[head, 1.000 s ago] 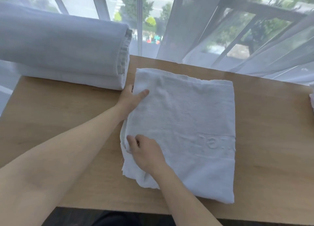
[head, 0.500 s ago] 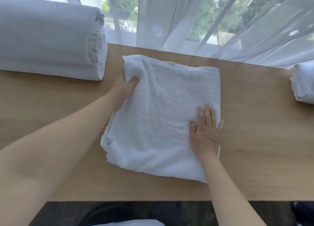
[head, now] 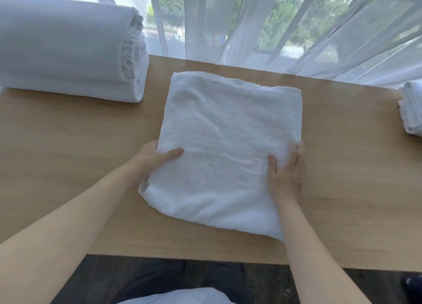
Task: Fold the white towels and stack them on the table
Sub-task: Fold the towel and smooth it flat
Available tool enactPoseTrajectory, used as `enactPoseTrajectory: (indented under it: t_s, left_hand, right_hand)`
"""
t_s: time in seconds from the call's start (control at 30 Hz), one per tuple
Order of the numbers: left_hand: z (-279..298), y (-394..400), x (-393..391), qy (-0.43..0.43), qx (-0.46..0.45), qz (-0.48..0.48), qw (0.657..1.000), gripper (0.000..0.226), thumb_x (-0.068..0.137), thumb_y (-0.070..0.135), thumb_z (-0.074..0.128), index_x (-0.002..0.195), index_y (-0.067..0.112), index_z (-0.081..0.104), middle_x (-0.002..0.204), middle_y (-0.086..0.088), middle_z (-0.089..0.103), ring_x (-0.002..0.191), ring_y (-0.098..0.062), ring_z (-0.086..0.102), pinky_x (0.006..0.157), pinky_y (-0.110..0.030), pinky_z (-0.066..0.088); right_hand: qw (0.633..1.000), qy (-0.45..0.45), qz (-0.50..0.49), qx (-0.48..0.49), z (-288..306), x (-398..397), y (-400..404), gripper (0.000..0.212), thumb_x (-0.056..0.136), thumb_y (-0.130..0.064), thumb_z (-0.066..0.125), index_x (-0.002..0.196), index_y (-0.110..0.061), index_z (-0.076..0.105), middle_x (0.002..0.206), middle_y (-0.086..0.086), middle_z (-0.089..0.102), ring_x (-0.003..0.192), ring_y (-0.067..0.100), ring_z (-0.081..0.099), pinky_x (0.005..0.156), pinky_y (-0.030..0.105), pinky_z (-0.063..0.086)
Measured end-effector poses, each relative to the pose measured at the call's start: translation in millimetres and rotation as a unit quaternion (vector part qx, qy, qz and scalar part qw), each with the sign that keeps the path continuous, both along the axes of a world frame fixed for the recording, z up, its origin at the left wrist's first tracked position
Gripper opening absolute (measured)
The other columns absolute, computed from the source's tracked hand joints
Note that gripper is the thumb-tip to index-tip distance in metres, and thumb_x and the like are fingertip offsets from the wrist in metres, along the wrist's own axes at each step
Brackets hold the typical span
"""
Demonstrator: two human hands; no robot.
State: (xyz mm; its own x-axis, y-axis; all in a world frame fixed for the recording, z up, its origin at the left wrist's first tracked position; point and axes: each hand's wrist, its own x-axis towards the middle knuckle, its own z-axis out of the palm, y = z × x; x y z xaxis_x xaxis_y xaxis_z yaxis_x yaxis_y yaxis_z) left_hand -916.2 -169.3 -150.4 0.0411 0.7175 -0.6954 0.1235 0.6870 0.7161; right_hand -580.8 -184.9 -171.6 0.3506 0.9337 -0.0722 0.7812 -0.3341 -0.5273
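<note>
A folded white towel (head: pixel 228 139) lies square in the middle of the wooden table (head: pixel 68 148). My left hand (head: pixel 153 160) grips its left edge, thumb on top and fingers tucked under the cloth. At the right edge my right hand (head: pixel 285 171) holds the towel too, thumb lying on top and fingers along the side. A tall stack of folded white towels (head: pixel 68 52) sits at the back left of the table.
A smaller folded white cloth (head: pixel 412 112) lies at the table's right edge. Sheer curtains (head: pixel 251 25) hang behind the table in front of a window. More white cloth (head: pixel 173 298) shows at the bottom, below the table's near edge.
My left hand slid from the towel's far left corner down its left edge. My right hand went from lying flat on top to holding the right edge.
</note>
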Motion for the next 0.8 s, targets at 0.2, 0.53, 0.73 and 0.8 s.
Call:
enactPoseTrajectory:
  t_s: [0.2, 0.53, 0.73, 0.8]
  left_hand:
    - [-1, -25, 5, -0.018, 0.042, 0.032, 0.998, 0.053, 0.067, 0.054, 0.088, 0.112, 0.034, 0.07, 0.106, 0.01, 0.076, 0.093, -0.013, 0.075, 0.074, -0.03, 0.059]
    - [-4, -65, 7, 0.03, 0.023, -0.019, 0.999, 0.06, 0.061, 0.059, 0.089, 0.112, 0.037, 0.065, 0.103, 0.021, 0.074, 0.091, -0.002, 0.072, 0.075, -0.025, 0.057]
    - [-3, -76, 15, 0.121, 0.051, 0.009, 0.991, 0.061, 0.064, 0.068, 0.082, 0.113, 0.045, 0.055, 0.106, 0.022, 0.068, 0.093, -0.001, 0.067, 0.07, -0.019, 0.052]
    - [-4, -77, 15, 0.139, 0.056, -0.023, 0.989, 0.065, 0.068, 0.064, 0.082, 0.121, 0.046, 0.05, 0.11, 0.025, 0.064, 0.098, 0.0, 0.063, 0.075, -0.021, 0.05]
  right_hand:
    - [0.985, 0.06, -0.156, -0.033, 1, 8, 7, 0.06, 0.095, -0.047, 0.062, 0.134, -0.008, 0.039, 0.132, 0.02, 0.051, 0.114, 0.04, 0.054, 0.086, 0.041, 0.041]
    - [0.984, 0.128, -0.123, -0.022, -11, 47, 14, 0.027, 0.106, -0.041, 0.043, 0.102, -0.016, 0.052, 0.082, -0.006, 0.054, 0.084, 0.027, 0.05, 0.072, 0.033, 0.03]
    - [0.99, 0.103, -0.098, -0.012, -9, 50, 14, 0.027, 0.107, -0.037, 0.04, 0.096, -0.017, 0.053, 0.079, -0.002, 0.056, 0.081, 0.028, 0.051, 0.07, 0.034, 0.03]
    - [0.991, 0.085, -0.102, -0.021, -6, 48, 14, 0.029, 0.107, -0.037, 0.038, 0.101, -0.015, 0.055, 0.085, 0.003, 0.057, 0.082, 0.028, 0.049, 0.071, 0.035, 0.03]
